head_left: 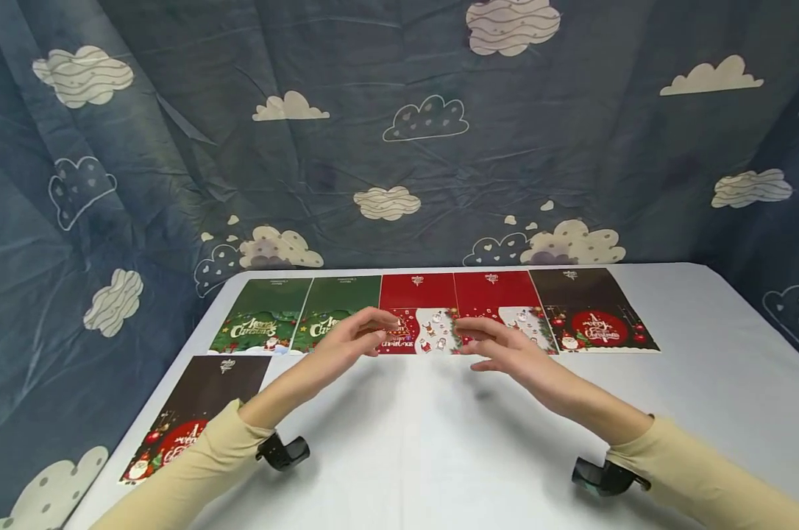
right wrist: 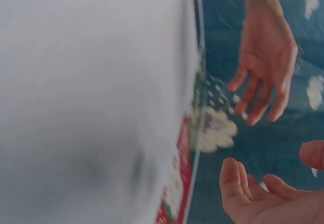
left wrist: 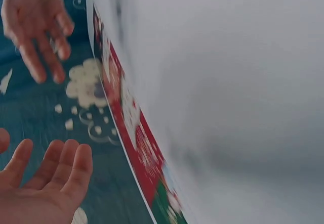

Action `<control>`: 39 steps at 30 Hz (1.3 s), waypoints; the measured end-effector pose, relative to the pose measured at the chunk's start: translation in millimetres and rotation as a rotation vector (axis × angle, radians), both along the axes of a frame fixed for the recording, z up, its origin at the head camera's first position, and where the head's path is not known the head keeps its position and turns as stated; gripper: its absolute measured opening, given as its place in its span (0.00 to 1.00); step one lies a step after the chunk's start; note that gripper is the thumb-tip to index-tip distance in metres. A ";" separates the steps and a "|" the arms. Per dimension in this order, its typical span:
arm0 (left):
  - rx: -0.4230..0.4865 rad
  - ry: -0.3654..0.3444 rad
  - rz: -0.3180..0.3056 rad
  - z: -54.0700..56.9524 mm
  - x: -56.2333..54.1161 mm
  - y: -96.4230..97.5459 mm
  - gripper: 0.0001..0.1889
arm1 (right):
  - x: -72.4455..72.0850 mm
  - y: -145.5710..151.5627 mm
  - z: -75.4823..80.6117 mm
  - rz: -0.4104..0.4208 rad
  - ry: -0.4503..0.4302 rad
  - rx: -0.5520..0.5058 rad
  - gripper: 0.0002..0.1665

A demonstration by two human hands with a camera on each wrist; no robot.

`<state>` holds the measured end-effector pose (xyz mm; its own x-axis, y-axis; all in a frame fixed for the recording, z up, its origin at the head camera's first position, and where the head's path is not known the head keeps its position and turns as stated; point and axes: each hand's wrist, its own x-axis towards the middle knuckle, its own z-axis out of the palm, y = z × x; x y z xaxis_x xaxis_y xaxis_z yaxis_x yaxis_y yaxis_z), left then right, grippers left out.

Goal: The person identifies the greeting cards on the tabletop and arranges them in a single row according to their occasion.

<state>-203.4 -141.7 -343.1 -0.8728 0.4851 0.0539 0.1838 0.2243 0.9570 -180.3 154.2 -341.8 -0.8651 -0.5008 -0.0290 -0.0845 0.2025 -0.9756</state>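
Note:
My left hand (head_left: 340, 346) is held in the air over the white table with its fingers loosely bent and nothing in them. Opposite it, my right hand (head_left: 515, 357) hovers with fingers spread, also without anything in its grasp. Behind them lies a row of Christmas cards: a left green card (head_left: 267, 300), a second green card (head_left: 345, 293), a left red card (head_left: 418, 293), a second red card (head_left: 495, 292) and a dark brown card (head_left: 574, 292). The fingertips overlap the red cards in the head view. Another dark brown card (head_left: 217, 386) lies at left, partly hidden by my left sleeve.
The white tabletop (head_left: 426, 442) stretches out in front of the row and to the right. Behind the table hangs a dark blue curtain (head_left: 399, 169) printed with clouds. A small black camera (head_left: 283, 450) is strapped at my left wrist, another camera (head_left: 605, 477) at my right.

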 end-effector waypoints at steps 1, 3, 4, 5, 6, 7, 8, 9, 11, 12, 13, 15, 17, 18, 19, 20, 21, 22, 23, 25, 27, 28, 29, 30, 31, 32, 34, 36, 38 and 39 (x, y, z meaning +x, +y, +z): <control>-0.007 0.000 0.012 -0.4 2.9 -7.8 0.15 | 1.8 -3.6 -1.8 0.014 -0.002 0.003 0.28; -0.017 -0.012 0.039 -1.8 8.8 -23.1 0.15 | 5.4 -11.0 -5.5 0.036 -0.004 0.005 0.28; -0.019 -0.019 0.053 -2.5 11.6 -30.4 0.15 | 7.0 -14.8 -7.1 0.042 -0.005 0.007 0.27; -0.017 -0.029 0.063 -3.0 14.7 -37.5 0.15 | 8.3 -18.8 -8.7 0.047 -0.004 0.003 0.27; -0.018 -0.039 0.071 -3.8 17.6 -44.3 0.15 | 9.6 -22.7 -10.1 0.050 0.002 0.003 0.27; -0.024 -0.046 0.082 -4.5 20.6 -50.8 0.15 | 10.7 -26.6 -11.3 0.051 0.008 0.002 0.26; -0.025 -0.055 0.090 -5.2 23.8 -56.8 0.15 | 11.9 -30.6 -12.1 0.052 0.015 0.000 0.26; -0.026 -0.063 0.102 -5.8 26.9 -62.4 0.15 | 12.9 -34.7 -12.9 0.053 0.021 -0.006 0.26; -0.037 -0.073 0.127 -7.1 33.2 -73.2 0.15 | 15.1 -42.6 -14.0 0.058 0.032 -0.019 0.25; -0.042 -0.077 0.144 -7.6 36.3 -78.5 0.15 | 16.3 -46.5 -14.4 0.060 0.034 -0.025 0.25; -0.047 -0.081 0.165 -7.8 39.4 -83.8 0.16 | 17.3 -50.7 -14.9 0.064 0.033 -0.032 0.25; -0.056 -0.077 0.211 -7.5 45.2 -95.1 0.16 | 19.1 -59.0 -16.1 0.075 0.024 -0.044 0.24; -0.062 -0.061 0.254 -5.9 50.6 -107.4 0.17 | 20.9 -67.7 -17.5 0.093 0.012 -0.054 0.24; -0.066 -0.050 0.278 -4.6 53.1 -113.7 0.17 | 21.6 -72.1 -18.5 0.105 0.006 -0.059 0.24; -0.075 -0.028 0.296 -3.6 55.1 -120.0 0.17 | 22.4 -76.6 -19.7 0.121 -0.002 -0.063 0.24; -0.078 -0.013 0.312 -2.0 57.3 -126.1 0.18 | 23.6 -80.8 -20.8 0.140 -0.012 -0.067 0.24; -0.078 0.003 0.326 -0.5 59.3 -132.0 0.18 | 25.0 -85.0 -22.0 0.159 -0.023 -0.070 0.24; -0.078 0.019 0.340 1.0 61.1 -137.6 0.18 | 26.5 -89.1 -23.4 0.179 -0.033 -0.072 0.24; -0.083 0.037 0.349 2.5 62.9 -143.0 0.18 | 28.2 -93.0 -24.7 0.197 -0.044 -0.071 0.24; -0.096 0.064 0.369 4.3 66.4 -153.4 0.19 | 31.5 -100.2 -27.1 0.225 -0.068 -0.065 0.24; -0.118 0.085 0.400 4.9 70.0 -163.8 0.18 | 34.3 -107.7 -29.1 0.245 -0.090 -0.065 0.24; -0.135 0.096 0.420 4.5 71.8 -169.2 0.18 | 35.4 -111.6 -29.6 0.254 -0.101 -0.067 0.24; -0.156 0.110 0.439 3.8 73.6 -174.8 0.18 | 36.1 -115.6 -29.8 0.262 -0.113 -0.070 0.24; -0.175 0.124 0.461 2.7 75.6 -180.8 0.17 | 36.7 -119.8 -29.9 0.272 -0.123 -0.074 0.24; -0.197 0.141 0.486 1.4 77.6 -187.1 0.17 | 36.9 -124.2 -29.6 0.284 -0.134 -0.079 0.24; -0.218 0.158 0.512 -0.3 79.5 -193.3 0.17 | 37.1 -128.8 -29.2 0.297 -0.144 -0.083 0.24; -0.266 0.191 0.563 -4.2 83.2 -206.2 0.16 | 37.6 -137.7 -28.1 0.319 -0.163 -0.085 0.24; -0.318 0.216 0.605 -9.0 85.8 -218.9 0.16 | 38.1 -146.8 -27.7 0.333 -0.184 -0.087 0.24; -0.369 0.237 0.643 -14.8 87.5 -231.9 0.16 | 38.7 -156.6 -27.6 0.338 -0.209 -0.083 0.24; -0.389 0.238 0.660 -17.6 88.2 -238.1 0.16 | 38.7 -162.0 -28.0 0.340 -0.222 -0.082 0.23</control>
<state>-115.2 -379.8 -360.7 -0.9724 -0.1051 0.2081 0.0861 0.6677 0.7394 -141.6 -7.8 -369.8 -0.6276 -0.7650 -0.1443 0.0807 0.1204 -0.9894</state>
